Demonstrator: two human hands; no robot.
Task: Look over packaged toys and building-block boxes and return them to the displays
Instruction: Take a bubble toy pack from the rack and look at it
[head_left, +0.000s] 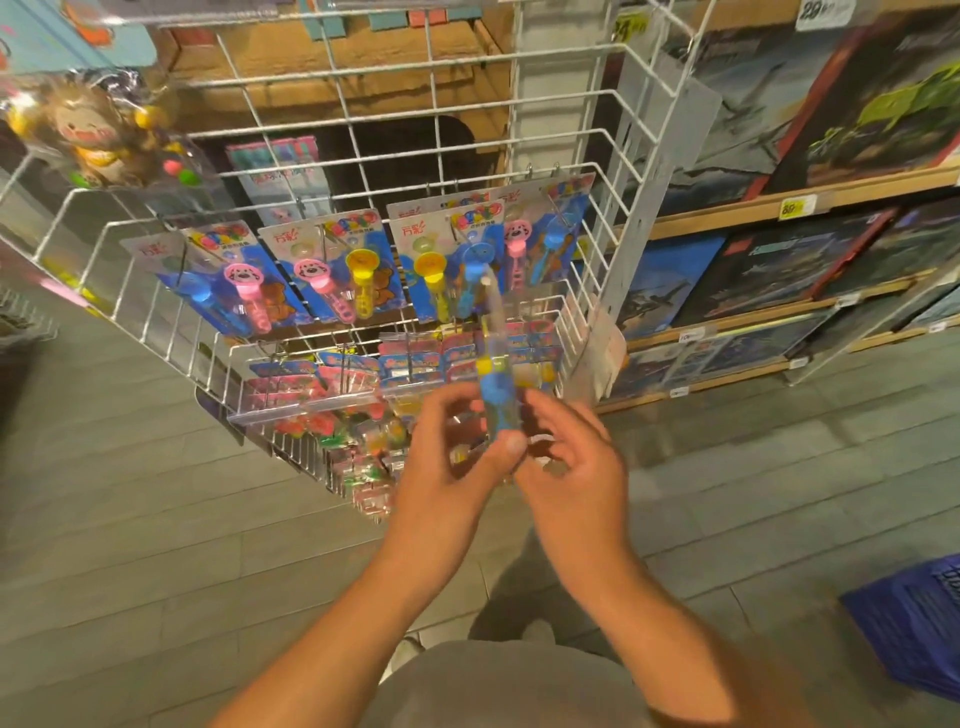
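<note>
a carded toy pack (496, 379) is pinched edge-on by both hands, left hand (447, 457) and right hand (566, 467), fingers clamped low, likely for inspection before rehanging on the wire rack (363, 156).

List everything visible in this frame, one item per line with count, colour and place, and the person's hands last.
toy pack: one, blue and yellow, seen edge-on, held between both hands in front of the rack
wire rack: one, white, centre
hanging toy packs: several, blue cards with pink, yellow and blue toys, on rack hooks
lower packs: many, pink and blue, bottom rows
plush toy bag: one, brown and yellow, upper left
boxes: several, dark, wooden shelves at right
bag: one, blue, lower right
left hand: gripping pack
right hand: gripping pack
</note>
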